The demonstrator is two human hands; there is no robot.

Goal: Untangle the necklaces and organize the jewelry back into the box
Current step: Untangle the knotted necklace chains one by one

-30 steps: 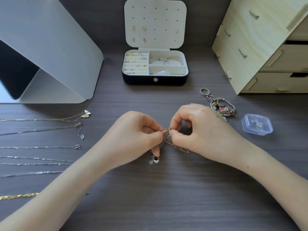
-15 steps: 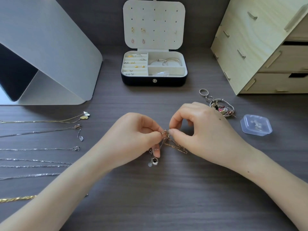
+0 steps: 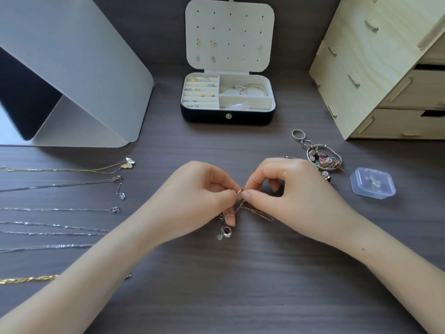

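My left hand (image 3: 197, 201) and my right hand (image 3: 291, 194) meet at the middle of the table, both pinching a tangle of thin chains (image 3: 256, 211). A small ring and a pendant (image 3: 225, 232) dangle from the tangle below my left fingers. The chains trail to the right under my right hand. The open jewelry box (image 3: 227, 116) stands at the back centre, with earrings pinned in its lid and rings and bangles in its compartments. Several necklaces (image 3: 60, 209) lie stretched out in rows on the left.
A heap of rings and charms (image 3: 322, 159) lies right of my right hand, with a small clear plastic case (image 3: 372, 183) beyond it. A wooden drawer unit (image 3: 385, 68) stands at the back right. A folded grey stand (image 3: 72, 75) fills the back left.
Both hands stay pinched on the tangle at the same spot; only the fingers have shifted slightly on the chains.
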